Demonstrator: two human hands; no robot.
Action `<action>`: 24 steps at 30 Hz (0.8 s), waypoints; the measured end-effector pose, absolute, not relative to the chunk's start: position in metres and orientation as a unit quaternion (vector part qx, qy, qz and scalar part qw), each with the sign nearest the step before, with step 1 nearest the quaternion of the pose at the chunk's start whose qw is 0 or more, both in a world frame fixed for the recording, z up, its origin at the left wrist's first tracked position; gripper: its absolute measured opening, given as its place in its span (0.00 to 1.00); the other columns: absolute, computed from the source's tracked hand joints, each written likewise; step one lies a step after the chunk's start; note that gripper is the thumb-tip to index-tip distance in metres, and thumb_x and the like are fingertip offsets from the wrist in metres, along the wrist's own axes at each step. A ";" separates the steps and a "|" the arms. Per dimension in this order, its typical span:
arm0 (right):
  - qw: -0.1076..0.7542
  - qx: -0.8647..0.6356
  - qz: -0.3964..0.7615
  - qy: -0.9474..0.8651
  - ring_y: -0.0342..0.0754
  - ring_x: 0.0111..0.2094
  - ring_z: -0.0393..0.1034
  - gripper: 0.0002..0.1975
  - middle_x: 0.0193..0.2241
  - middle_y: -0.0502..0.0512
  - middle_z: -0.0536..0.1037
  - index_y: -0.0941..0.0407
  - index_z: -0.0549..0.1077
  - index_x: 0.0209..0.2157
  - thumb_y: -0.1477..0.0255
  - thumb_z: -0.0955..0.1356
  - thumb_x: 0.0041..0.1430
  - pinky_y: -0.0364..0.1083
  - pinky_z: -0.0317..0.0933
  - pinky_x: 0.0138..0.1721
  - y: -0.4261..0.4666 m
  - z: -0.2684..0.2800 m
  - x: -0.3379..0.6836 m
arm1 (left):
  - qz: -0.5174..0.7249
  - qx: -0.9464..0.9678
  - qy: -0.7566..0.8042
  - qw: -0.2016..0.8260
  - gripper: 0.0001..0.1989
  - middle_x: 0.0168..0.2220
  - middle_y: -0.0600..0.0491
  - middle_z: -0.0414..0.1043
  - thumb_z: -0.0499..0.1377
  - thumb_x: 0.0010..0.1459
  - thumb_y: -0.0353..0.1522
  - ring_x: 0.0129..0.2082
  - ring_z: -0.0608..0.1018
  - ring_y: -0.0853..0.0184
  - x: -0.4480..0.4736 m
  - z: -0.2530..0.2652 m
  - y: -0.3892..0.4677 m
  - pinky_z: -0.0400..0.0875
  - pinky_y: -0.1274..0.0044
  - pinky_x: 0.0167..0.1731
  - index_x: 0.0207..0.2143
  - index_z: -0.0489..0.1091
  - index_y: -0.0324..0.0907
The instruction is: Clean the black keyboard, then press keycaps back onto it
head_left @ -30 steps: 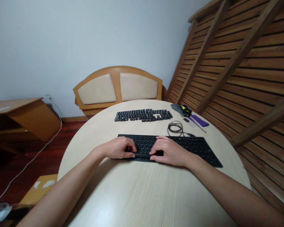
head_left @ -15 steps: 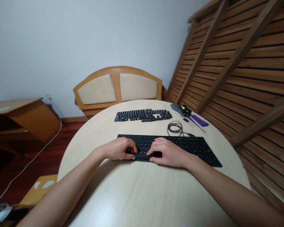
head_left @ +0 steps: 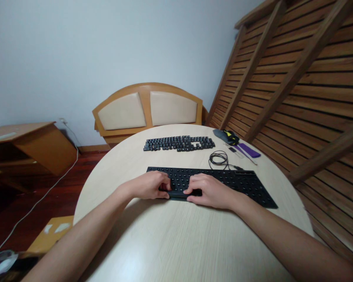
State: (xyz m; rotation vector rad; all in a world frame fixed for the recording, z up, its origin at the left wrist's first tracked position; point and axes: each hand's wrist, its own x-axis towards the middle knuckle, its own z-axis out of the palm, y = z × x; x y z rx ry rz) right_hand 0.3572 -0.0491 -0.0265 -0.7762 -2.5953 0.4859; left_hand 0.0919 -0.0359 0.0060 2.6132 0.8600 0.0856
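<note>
A black keyboard (head_left: pixel 223 176) without its keycaps lies at a slant across the table, its bare key posts showing. At its front edge a long black space bar (head_left: pixel 177 193) spans the gap between my hands. My left hand (head_left: pixel 151 185) pinches the left end, with thumb in front and fingers curled behind. On the other end, my right hand (head_left: pixel 208 190) is closed the same way, thumb at the front edge. Whether the bar is seated or slightly raised cannot be made out. Behind the keyboard, loose black keycaps (head_left: pixel 179 143) lie in keyboard-like rows.
A coiled black cable (head_left: pixel 219 158) lies behind the keyboard. Toward the right back of the round table (head_left: pixel 170 243) are a grey, black and yellow item (head_left: pixel 226 136), a purple strip (head_left: pixel 248 150) and a thin tool. A wooden headboard (head_left: pixel 147 107) and slatted panel stand beyond.
The whole view has shifted slightly. Both hands keep their grip at the keyboard's front edge, with almost no visible movement.
</note>
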 end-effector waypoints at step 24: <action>0.156 -0.210 0.105 -0.959 0.47 0.40 0.71 0.09 0.40 0.54 0.78 0.51 0.80 0.44 0.71 0.68 0.64 0.47 0.62 0.44 -0.051 -0.022 0.359 | -0.004 0.899 0.371 0.234 0.10 0.31 0.55 0.77 0.65 0.54 0.35 0.28 0.75 0.68 0.093 0.006 -0.035 0.61 0.78 0.27 0.39 0.76 0.42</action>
